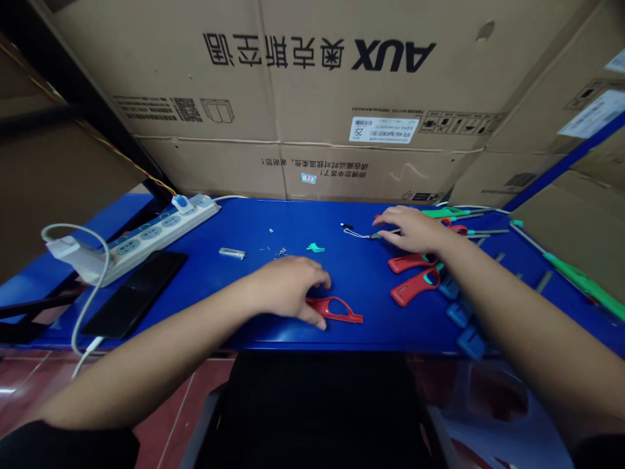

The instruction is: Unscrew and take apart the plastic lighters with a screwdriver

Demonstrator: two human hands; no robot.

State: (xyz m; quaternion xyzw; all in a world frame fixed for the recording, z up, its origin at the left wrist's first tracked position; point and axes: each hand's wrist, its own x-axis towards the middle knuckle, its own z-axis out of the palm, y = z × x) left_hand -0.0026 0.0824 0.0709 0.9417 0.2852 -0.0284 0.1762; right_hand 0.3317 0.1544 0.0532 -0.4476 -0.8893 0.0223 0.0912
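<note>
1. The red plastic handle [336, 311], an open-framed piece, lies flat at the lower middle of the blue surface [293, 221]. The left hand [288, 286] is curled over its near end, seemingly in a light pinch that keeps it steady against the surface.
2. The right hand [410, 229] is spread open, palm down, at the upper right of the middle, and holds nothing that can be seen. A thin wire [359, 232] runs from just left of it and passes under its fingers.
3. Two more red handles [413, 273] lie side by side just below the right hand, apparently grouped because they match. Small blue blocks [459, 314] line the lower right edge in a similar row.
4. Green-handled rods [579, 277] lie at the far right, and a small teal clip [316, 247] and a silver piece [232, 253] sit loose left of the middle.
5. A power strip [161, 234] lies angled at the left, with a black phone [134, 293] beside it, probably placed there to stay near the power. Cardboard boxes [317, 85] stand along the back.
</note>
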